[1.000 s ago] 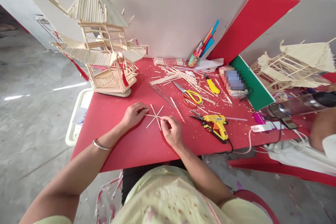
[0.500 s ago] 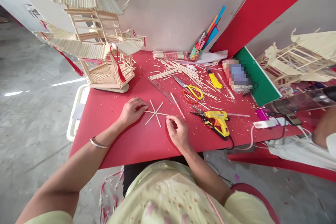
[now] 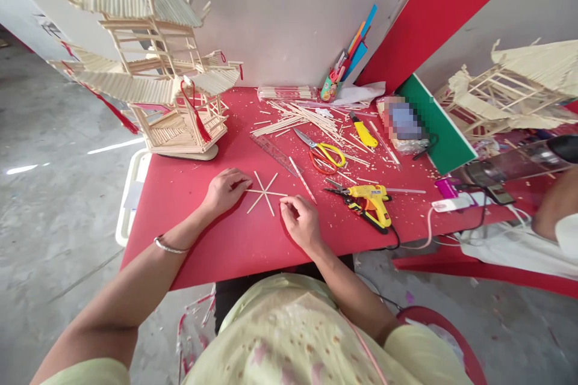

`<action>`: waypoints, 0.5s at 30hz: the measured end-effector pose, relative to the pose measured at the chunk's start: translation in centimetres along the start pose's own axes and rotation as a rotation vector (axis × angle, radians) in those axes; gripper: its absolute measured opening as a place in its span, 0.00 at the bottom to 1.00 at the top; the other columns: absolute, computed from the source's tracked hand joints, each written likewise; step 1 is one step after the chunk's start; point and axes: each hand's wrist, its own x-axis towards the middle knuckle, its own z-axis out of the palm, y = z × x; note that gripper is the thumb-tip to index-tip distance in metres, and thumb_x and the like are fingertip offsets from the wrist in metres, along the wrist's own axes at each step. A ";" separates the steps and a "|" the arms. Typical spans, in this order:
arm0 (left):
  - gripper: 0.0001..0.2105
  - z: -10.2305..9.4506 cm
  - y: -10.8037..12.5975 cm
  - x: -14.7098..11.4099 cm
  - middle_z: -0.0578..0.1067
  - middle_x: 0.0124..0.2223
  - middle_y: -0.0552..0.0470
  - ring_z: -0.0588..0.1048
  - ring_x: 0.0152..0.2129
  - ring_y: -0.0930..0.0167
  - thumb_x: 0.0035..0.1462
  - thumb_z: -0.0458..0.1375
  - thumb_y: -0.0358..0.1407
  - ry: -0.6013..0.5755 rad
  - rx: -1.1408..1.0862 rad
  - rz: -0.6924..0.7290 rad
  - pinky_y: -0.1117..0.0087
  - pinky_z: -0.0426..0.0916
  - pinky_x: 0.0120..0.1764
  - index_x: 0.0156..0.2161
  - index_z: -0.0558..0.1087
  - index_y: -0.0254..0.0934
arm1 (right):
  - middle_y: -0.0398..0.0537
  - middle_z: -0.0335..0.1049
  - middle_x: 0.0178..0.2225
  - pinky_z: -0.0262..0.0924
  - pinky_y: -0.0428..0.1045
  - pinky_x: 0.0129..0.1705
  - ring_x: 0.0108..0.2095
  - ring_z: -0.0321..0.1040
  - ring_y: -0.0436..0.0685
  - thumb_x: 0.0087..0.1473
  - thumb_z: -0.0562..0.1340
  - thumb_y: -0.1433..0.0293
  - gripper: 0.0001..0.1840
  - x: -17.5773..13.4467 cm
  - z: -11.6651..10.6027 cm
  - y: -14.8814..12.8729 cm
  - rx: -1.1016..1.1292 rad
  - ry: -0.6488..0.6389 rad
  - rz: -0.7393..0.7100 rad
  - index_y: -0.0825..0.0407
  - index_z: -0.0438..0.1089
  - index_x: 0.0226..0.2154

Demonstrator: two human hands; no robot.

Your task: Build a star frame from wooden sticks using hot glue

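A six-armed star of thin wooden sticks (image 3: 264, 192) lies flat on the red table. My left hand (image 3: 226, 190), with a bracelet on its wrist, pinches the left tip of the star's crosswise stick. At the opposite tip, my right hand (image 3: 300, 220) has thumb and forefinger closed on the same stick; its other fingers are curled. Just beyond the star are a red-and-white striped stick (image 3: 303, 179) and a clear ruler (image 3: 275, 154). Scissors with red and yellow handles (image 3: 323, 150) lie farther back.
A stick-built pagoda (image 3: 176, 90) stands at the back left. Loose sticks (image 3: 311, 120), a yellow utility knife (image 3: 363, 132) and a pen cup (image 3: 329, 88) are at the back. Pliers (image 3: 356, 204) and a yellow glue gun (image 3: 372, 198) lie right. A co-worker's arm (image 3: 557, 204) shows far right.
The whole view has shifted slightly, so the table things appear a little farther left. Both hands remain at the star's two ends, and the star looks unchanged.
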 end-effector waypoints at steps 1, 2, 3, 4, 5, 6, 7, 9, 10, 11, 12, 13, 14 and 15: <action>0.12 0.0 0.0 0.0 0.81 0.39 0.48 0.77 0.38 0.66 0.68 0.57 0.42 -0.001 0.002 -0.004 0.65 0.70 0.44 0.38 0.81 0.40 | 0.45 0.75 0.34 0.65 0.49 0.39 0.32 0.70 0.54 0.67 0.60 0.66 0.08 0.0 0.0 0.0 0.002 0.001 0.002 0.47 0.76 0.41; 0.12 0.0 0.0 0.0 0.81 0.39 0.48 0.77 0.38 0.66 0.68 0.57 0.42 -0.001 0.003 -0.005 0.65 0.70 0.44 0.38 0.81 0.40 | 0.44 0.75 0.34 0.65 0.49 0.39 0.32 0.70 0.54 0.67 0.60 0.66 0.08 0.0 0.0 0.0 0.002 0.001 0.002 0.47 0.76 0.41; 0.12 0.0 0.0 0.0 0.81 0.39 0.48 0.77 0.38 0.66 0.68 0.57 0.42 0.001 0.002 -0.005 0.66 0.70 0.44 0.38 0.81 0.39 | 0.44 0.75 0.33 0.65 0.49 0.39 0.32 0.69 0.53 0.67 0.60 0.66 0.08 0.0 -0.1 0.0 0.002 -0.002 0.002 0.47 0.77 0.41; 0.13 0.0 0.0 0.0 0.81 0.39 0.48 0.77 0.38 0.66 0.68 0.57 0.42 0.004 0.001 -0.004 0.66 0.70 0.45 0.38 0.81 0.39 | 0.44 0.74 0.33 0.65 0.49 0.38 0.31 0.69 0.53 0.67 0.61 0.66 0.08 0.0 -0.1 0.0 0.001 -0.007 0.000 0.48 0.77 0.41; 0.13 0.1 0.0 0.0 0.81 0.39 0.48 0.77 0.38 0.66 0.68 0.57 0.42 0.007 -0.001 -0.003 0.66 0.70 0.45 0.38 0.81 0.39 | 0.44 0.74 0.33 0.65 0.49 0.38 0.31 0.69 0.53 0.66 0.61 0.66 0.08 0.1 -0.1 -0.1 0.001 -0.011 -0.003 0.48 0.77 0.41; 0.12 0.1 -0.1 -0.1 0.81 0.39 0.48 0.77 0.38 0.66 0.68 0.58 0.42 0.008 -0.001 -0.003 0.66 0.70 0.46 0.38 0.81 0.39 | 0.44 0.74 0.33 0.65 0.49 0.38 0.31 0.69 0.53 0.66 0.61 0.66 0.08 0.1 -0.1 -0.1 0.000 -0.016 -0.005 0.48 0.77 0.42; 0.12 0.1 -0.2 -0.1 0.81 0.39 0.48 0.77 0.38 0.66 0.68 0.58 0.42 0.009 0.000 -0.003 0.66 0.70 0.46 0.38 0.81 0.39 | 0.44 0.73 0.32 0.65 0.49 0.38 0.31 0.69 0.53 0.66 0.61 0.66 0.08 0.1 -0.1 -0.1 0.000 -0.021 -0.008 0.48 0.77 0.42; 0.12 0.1 -0.2 -0.1 0.81 0.39 0.48 0.77 0.38 0.66 0.68 0.58 0.42 0.007 0.002 -0.003 0.66 0.70 0.46 0.38 0.81 0.39 | 0.44 0.73 0.32 0.65 0.49 0.38 0.32 0.70 0.54 0.67 0.61 0.66 0.08 0.1 -0.2 -0.2 -0.001 -0.033 -0.010 0.47 0.77 0.41; 0.12 0.1 -0.3 -0.1 0.81 0.39 0.48 0.77 0.38 0.66 0.68 0.58 0.42 0.007 0.003 -0.003 0.66 0.70 0.46 0.38 0.81 0.39 | 0.44 0.73 0.32 0.65 0.49 0.38 0.32 0.70 0.54 0.67 0.60 0.66 0.08 0.0 -0.2 -0.2 -0.001 -0.038 -0.008 0.47 0.77 0.41; 0.12 0.1 -0.3 -0.1 0.81 0.39 0.48 0.77 0.38 0.66 0.68 0.58 0.42 0.008 0.005 -0.003 0.66 0.71 0.46 0.38 0.81 0.39 | 0.44 0.73 0.32 0.65 0.49 0.38 0.31 0.70 0.54 0.67 0.60 0.65 0.09 0.0 -0.2 -0.2 0.000 -0.042 -0.004 0.47 0.77 0.41; 0.12 0.1 -0.3 -0.2 0.81 0.39 0.48 0.77 0.38 0.66 0.68 0.58 0.42 0.011 0.007 -0.005 0.66 0.71 0.46 0.38 0.82 0.39 | 0.44 0.73 0.32 0.65 0.49 0.38 0.31 0.70 0.53 0.67 0.60 0.65 0.09 0.0 -0.2 -0.2 0.003 -0.045 0.000 0.47 0.77 0.41; 0.12 0.1 -0.2 -0.2 0.81 0.39 0.48 0.77 0.38 0.66 0.68 0.58 0.42 0.014 0.009 -0.007 0.66 0.71 0.46 0.38 0.82 0.39 | 0.44 0.73 0.32 0.65 0.49 0.38 0.31 0.70 0.53 0.66 0.60 0.65 0.09 -0.1 -0.1 -0.2 0.008 -0.046 0.005 0.47 0.77 0.41; 0.12 0.1 -0.2 -0.2 0.81 0.39 0.48 0.77 0.38 0.66 0.68 0.58 0.42 0.017 0.010 -0.009 0.66 0.71 0.46 0.38 0.82 0.39 | 0.44 0.74 0.33 0.65 0.49 0.38 0.31 0.70 0.53 0.66 0.60 0.65 0.09 -0.1 -0.1 -0.2 0.013 -0.048 0.009 0.47 0.77 0.42; 0.12 0.1 -0.1 -0.2 0.81 0.39 0.48 0.77 0.38 0.66 0.68 0.58 0.42 0.020 0.011 -0.009 0.66 0.71 0.45 0.38 0.81 0.39 | 0.44 0.74 0.33 0.65 0.49 0.38 0.31 0.70 0.53 0.66 0.60 0.65 0.09 -0.1 -0.1 -0.2 0.019 -0.049 0.010 0.47 0.77 0.42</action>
